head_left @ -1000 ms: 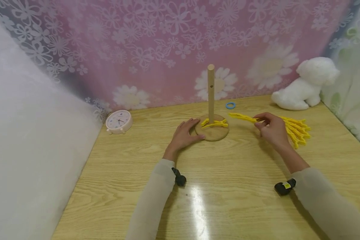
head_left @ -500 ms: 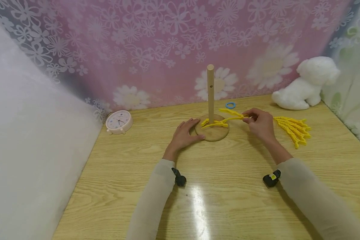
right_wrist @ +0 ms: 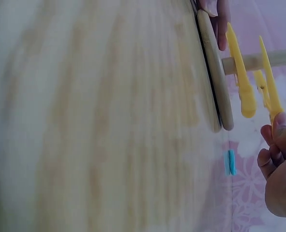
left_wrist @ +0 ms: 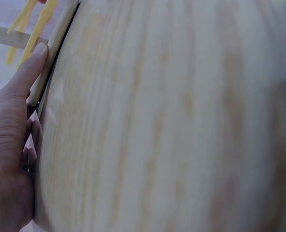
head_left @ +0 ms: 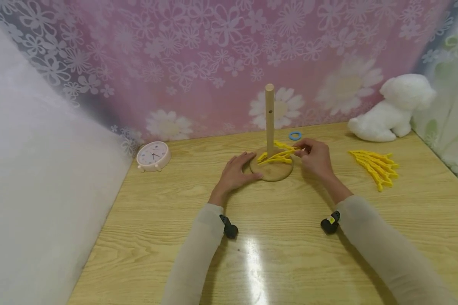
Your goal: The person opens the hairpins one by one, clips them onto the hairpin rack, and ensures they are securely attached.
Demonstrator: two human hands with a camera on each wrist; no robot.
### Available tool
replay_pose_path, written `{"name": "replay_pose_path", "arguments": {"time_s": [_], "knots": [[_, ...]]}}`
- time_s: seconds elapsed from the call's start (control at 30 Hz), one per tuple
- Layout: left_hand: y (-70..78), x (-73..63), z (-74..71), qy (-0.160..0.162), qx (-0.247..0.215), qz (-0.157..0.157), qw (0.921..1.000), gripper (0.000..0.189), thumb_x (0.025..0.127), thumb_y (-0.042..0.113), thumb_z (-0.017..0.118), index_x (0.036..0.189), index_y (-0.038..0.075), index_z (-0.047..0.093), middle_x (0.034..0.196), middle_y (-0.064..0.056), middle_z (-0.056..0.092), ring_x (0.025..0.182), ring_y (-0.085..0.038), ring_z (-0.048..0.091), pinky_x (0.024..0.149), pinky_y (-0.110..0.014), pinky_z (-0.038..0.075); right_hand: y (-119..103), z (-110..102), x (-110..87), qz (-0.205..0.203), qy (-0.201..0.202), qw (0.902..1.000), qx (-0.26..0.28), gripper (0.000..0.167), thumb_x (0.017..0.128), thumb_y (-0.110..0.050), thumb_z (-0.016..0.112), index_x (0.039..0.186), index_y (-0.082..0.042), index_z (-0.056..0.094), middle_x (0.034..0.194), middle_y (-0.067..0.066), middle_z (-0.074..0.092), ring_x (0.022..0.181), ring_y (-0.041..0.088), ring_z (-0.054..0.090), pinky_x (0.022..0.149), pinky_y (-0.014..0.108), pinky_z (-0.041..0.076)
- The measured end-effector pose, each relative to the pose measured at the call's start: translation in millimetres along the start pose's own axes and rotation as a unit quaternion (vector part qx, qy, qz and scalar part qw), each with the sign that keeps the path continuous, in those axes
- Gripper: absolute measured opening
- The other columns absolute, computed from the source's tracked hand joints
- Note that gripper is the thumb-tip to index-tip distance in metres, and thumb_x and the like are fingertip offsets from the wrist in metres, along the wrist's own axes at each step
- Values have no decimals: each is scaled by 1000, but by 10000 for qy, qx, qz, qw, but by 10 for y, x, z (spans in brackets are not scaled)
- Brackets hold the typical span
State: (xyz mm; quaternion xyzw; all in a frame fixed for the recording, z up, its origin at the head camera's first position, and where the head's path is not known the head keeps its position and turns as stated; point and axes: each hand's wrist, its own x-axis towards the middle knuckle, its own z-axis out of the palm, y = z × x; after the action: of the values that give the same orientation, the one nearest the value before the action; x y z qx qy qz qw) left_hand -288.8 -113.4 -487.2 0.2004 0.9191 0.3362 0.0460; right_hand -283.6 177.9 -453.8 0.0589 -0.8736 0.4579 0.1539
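A wooden post [head_left: 269, 123] stands upright on a round wooden base [head_left: 273, 174]. My left hand [head_left: 235, 172] rests at the base's left rim, fingers extended and thumb spread toward its front edge. One yellow clip [right_wrist: 247, 99] sits low around the post, near the base. My right hand [head_left: 316, 161] pinches the handle end of a second yellow clip [right_wrist: 270, 79] between thumb and fingers. That clip's two prongs are spread, one on either side of the post, above the lower clip. The left wrist view shows the left thumb [left_wrist: 34, 63] on the base's edge.
Several yellow clips [head_left: 378, 167] lie fanned out on the table at the right. Behind the base is a blue ring [head_left: 295, 135]. A pink clock [head_left: 154, 155] stands at the back left, a white plush dog [head_left: 395, 110] at the back right, before a floral curtain [head_left: 213, 63].
My right hand has moved left from beside the fanned clips to the post, carrying the clip, whose prongs have spread apart. The left hand has stayed on the base.
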Motion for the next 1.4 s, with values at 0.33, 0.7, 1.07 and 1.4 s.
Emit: {"name": "replay_pose_path", "arguments": {"time_s": [0.33,0.7,1.07,1.4], "knots": [[-8,6,10,-19,66,23,10000,88,90,63,72,164,32,36,169,7,33,158,-10,21,131,-37,7,-98,120,-5,80,-312,9994,85,14,95,-2,74,107,-6,81,102,15,75,64,18,47,54,26,39],[-19,10,15,16,94,-11,10000,86,90,63,73,163,34,37,167,12,35,157,-6,21,130,-32,6,-100,173,3,-197,-411,9990,14,16,94,-1,76,108,-4,81,98,15,74,61,22,37,53,30,29],[0,17,6,34,51,-37,10000,88,89,64,73,163,31,38,168,6,34,158,-15,21,131,-41,9,-133,128,-15,-239,-699,9972,-102,20,95,-1,75,114,-5,79,91,17,65,70,24,43,59,34,35],[-1,20,17,17,71,76,9999,87,90,62,73,163,31,38,167,11,36,157,-8,21,131,-37,7,-70,99,-23,-240,-1106,9936,-62,24,100,-6,69,124,-7,74,124,18,70,91,30,59,64,35,45]]}}
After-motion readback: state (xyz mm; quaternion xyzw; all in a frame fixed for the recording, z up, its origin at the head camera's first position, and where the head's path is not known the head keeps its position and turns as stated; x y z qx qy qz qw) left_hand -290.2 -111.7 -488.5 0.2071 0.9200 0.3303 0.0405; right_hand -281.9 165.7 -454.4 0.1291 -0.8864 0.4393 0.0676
